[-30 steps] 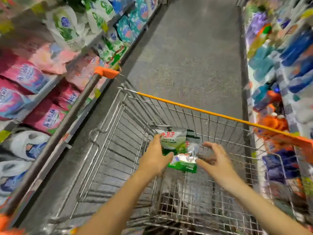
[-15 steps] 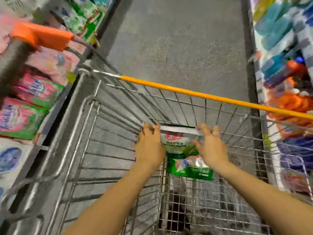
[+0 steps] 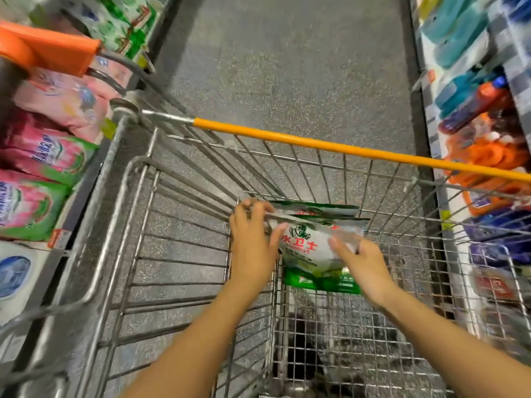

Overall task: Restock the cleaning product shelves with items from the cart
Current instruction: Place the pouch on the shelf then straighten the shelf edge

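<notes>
Left hand (image 3: 253,242) grasps top edge of white-green plastic pouch (image 3: 304,248) at far wall of silver wire cart (image 3: 143,160); right hand (image 3: 362,262) touches front, grip unclear.

Light is bright and even across the floor (image 3: 287,67), with white glare on the pouch (image 3: 304,248). The shelves (image 3: 430,133) bend and smear toward the edges, and my right hand (image 3: 365,268) is motion-blurred.
</notes>
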Motion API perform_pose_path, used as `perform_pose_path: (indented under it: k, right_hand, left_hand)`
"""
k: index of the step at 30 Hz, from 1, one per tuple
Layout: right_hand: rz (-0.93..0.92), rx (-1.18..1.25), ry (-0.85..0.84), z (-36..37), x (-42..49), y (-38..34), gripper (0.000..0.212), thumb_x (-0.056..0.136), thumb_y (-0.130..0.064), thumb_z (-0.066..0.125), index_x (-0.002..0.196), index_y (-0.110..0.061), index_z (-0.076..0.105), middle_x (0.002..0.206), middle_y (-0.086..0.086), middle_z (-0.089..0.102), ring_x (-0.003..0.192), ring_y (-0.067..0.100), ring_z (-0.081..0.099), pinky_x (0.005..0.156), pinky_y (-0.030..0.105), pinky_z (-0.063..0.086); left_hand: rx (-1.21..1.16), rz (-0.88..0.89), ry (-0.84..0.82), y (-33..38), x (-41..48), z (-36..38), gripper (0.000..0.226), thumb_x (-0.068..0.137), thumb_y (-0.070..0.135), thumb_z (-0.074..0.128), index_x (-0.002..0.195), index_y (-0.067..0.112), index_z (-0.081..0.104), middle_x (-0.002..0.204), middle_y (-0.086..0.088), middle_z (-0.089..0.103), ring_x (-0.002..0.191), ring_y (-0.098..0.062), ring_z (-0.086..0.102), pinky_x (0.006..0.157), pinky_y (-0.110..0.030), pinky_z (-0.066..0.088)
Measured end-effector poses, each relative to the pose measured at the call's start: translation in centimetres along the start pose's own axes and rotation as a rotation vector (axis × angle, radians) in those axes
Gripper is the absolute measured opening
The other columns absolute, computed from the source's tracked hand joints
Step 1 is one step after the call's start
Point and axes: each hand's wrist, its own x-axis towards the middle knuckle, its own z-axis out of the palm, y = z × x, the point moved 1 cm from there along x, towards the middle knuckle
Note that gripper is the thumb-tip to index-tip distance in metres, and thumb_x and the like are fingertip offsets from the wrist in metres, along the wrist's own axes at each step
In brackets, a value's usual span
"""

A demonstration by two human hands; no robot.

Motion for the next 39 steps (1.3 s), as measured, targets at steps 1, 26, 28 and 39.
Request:
perform_pose_path:
  k: [1, 26, 28, 39]
  right_hand:
    - [0.019, 0.031, -0.009, -0.4, -0.7, -0.3, 0.022, 0.095, -0.016, 0.055, 0.115, -0.014, 0.065, 0.1, 0.004, 0.071, 0.079, 0.016, 0.071, 0.069, 0.032, 0.059]
    - [-0.123, 0.349, 0.123, -12.3, -17.6, -10.9, 0.103, 0.029, -0.063, 0.089, 0.115, -0.013, 0.063, 0.106, 0.002, 0.074, 0.097, 0.018, 0.071, 0.071, 0.022, 0.056]
    - [-0.124, 0.382, 0.153, -13.1, -19.2, -10.8, 0.103, 0.027, -0.061, 0.091, 0.114, -0.012, 0.064, 0.105, 0.004, 0.074, 0.096, 0.021, 0.071, 0.07, 0.024, 0.057]
    - [-0.202, 0.59, 0.39, -18.7, -34.5, -6.4, 0.086, 0.03, -0.049, 0.095, 0.105, -0.015, 0.072, 0.108, 0.014, 0.072, 0.097, 0.033, 0.07, 0.083, 0.046, 0.057]
  left_hand:
    - [-0.15, -0.01, 0.004, -0.2, -0.2, 0.0, 0.045, 0.083, 0.025, 0.073, 0.12, 0.024, 0.046, 0.135, -0.004, 0.035, 0.127, -0.016, 0.032, 0.106, -0.035, 0.037]
    - [-0.841, -0.037, -0.396, 18.0, -6.1, -6.6, 0.042, 0.067, 0.037, 0.068, 0.105, 0.021, 0.062, 0.094, 0.005, 0.075, 0.089, -0.014, 0.072, 0.075, -0.03, 0.058]
    - [-0.841, -0.029, -0.434, 19.0, -6.9, -6.7, 0.045, 0.065, 0.039, 0.069, 0.106, 0.021, 0.063, 0.096, 0.004, 0.075, 0.09, -0.016, 0.072, 0.078, -0.033, 0.059]
    - [-0.829, 0.159, -0.802, 26.8, -19.7, -6.5, 0.057, 0.068, 0.026, 0.084, 0.116, 0.026, 0.055, 0.098, 0.01, 0.075, 0.087, -0.007, 0.071, 0.066, -0.017, 0.054]
